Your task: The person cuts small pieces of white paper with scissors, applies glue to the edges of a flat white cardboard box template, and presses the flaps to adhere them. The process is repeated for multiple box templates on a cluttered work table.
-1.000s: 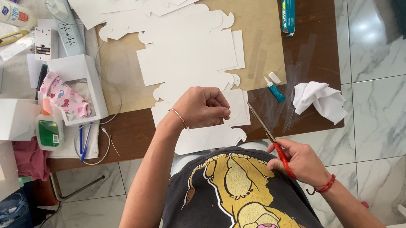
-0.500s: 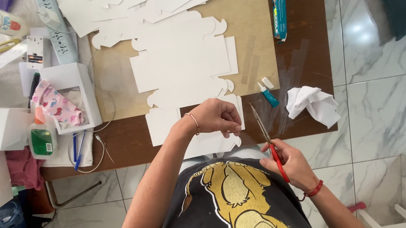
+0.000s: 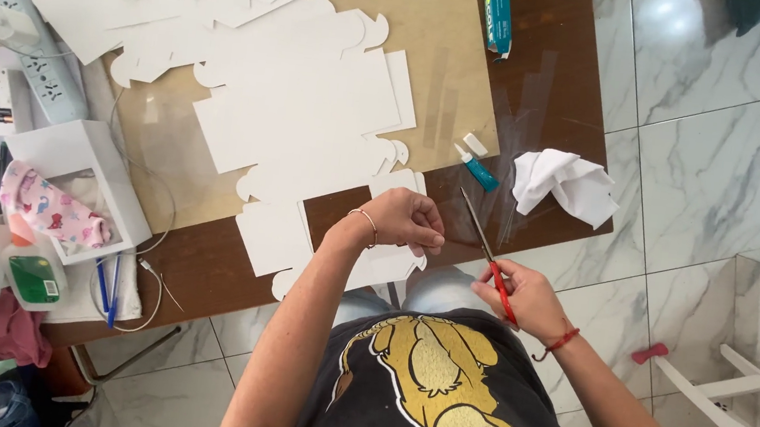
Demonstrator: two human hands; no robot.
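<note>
While left hand (image 3: pixel 407 221) has slid fwd along the white card cutout (image 3: pixel 313 131) on table (image 3: pixel 563 82), pinching its edge, right hand (image 3: pixel 522 299) stays closed round red scissors (image 3: pixel 487 253), blades w/ slight gap—cut repositioned.

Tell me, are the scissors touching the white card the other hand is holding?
Apart. The head view shows the scissors in the right hand, blades over bare brown table, clear of the white card under the left hand.

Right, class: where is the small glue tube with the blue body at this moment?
In the head view the glue tube lies on the brown table, right of the white card cut-outs, left of the crumpled white tissue, just beyond the scissors' tips.
</note>
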